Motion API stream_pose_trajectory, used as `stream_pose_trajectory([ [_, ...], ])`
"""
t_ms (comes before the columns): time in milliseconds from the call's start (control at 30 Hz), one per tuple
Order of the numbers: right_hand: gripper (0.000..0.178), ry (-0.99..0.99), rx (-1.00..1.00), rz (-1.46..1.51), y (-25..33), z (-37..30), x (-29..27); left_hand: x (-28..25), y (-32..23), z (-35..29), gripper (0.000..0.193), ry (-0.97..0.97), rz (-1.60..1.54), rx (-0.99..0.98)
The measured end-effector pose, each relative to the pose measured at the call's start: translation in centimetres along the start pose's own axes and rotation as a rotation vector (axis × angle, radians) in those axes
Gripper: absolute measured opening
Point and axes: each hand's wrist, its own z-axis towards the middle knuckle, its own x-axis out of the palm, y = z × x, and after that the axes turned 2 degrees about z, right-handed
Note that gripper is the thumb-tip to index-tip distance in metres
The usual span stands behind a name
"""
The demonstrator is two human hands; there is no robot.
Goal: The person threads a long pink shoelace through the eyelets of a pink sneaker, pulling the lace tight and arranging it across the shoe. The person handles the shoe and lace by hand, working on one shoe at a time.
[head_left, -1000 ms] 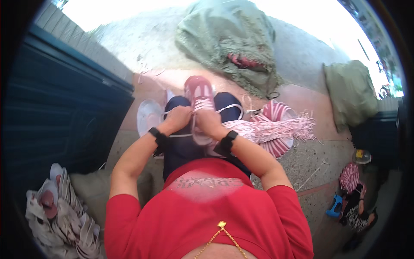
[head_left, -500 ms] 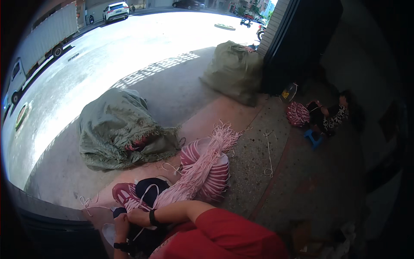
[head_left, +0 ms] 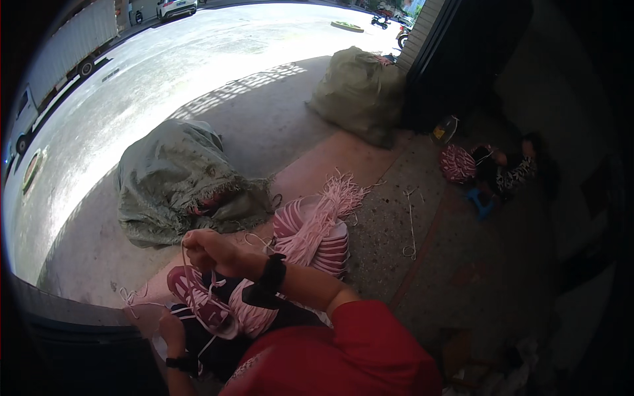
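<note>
Shoe (head_left: 198, 302) and largest neighbour: a bulging grey-green sack (head_left: 168, 185) of coarse cloth, its mouth ragged and frayed, slumped on the paving (head_left: 386, 221) beyond the shoe.
Striped pieces (head_left: 333, 256): dark pink and white, they sat stacked in a curve to the person's right.
Lace bundle (head_left: 307, 237): soft, stringy, pale pink strands lay over the stack and splayed at the far end.
Shoe's place and form: at the person's lap, between the hands, toe outward; rounded, dark pink with pale stripes.
Right hand (head_left: 214, 253): raised above the shoe, fingers pinched round a lace (head_left: 183, 261).
Left hand (head_left: 172, 330): low beside the shoe, partly curled; whether it gripped anything could not be told.
Lace: thin and pliant, it ran from the right fingertips toward the shoe; the step looked like drawing it through, and the next move seemed to call for an even pull with the shoe kept steady.
</note>
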Motion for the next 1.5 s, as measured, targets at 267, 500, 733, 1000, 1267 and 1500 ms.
stream_pose_trajectory([
  [267, 0.026, 0.37, -0.149, 0.404, 9.9, -3.7, 9.3, -4.7, -6.7, 3.7, 0.022, 0.402, -0.459, 0.377],
  [500, 0.019, 0.134, -0.336, -0.213, 9.3, 0.1, 7.3, -11.0, -8.8, 5.1, 0.015, 0.708, -1.345, 0.158],
  [733, 0.018, -0.437, -0.454, 0.169, 13.6, -7.5, -19.6, -13.1, 16.6, 5.3, 0.015, -0.193, -2.132, -0.509],
  [1000, 0.02, -0.429, -0.059, -1.027, -5.0, -4.4, -17.4, -8.5, 5.7, -0.8, 0.017, 0.41, -1.463, -0.856],
  [1267, 0.014, 0.232, -0.2, -1.501, -12.9, -2.9, -12.7, -2.8, -2.2, -4.3, 0.024, 0.387, -0.99, -0.354],
  [1500, 0.015, 0.178, -0.253, -1.962, -13.7, -1.7, -13.1, -1.7, -3.4, -5.6, 0.025, 0.35, -0.903, -0.302],
])
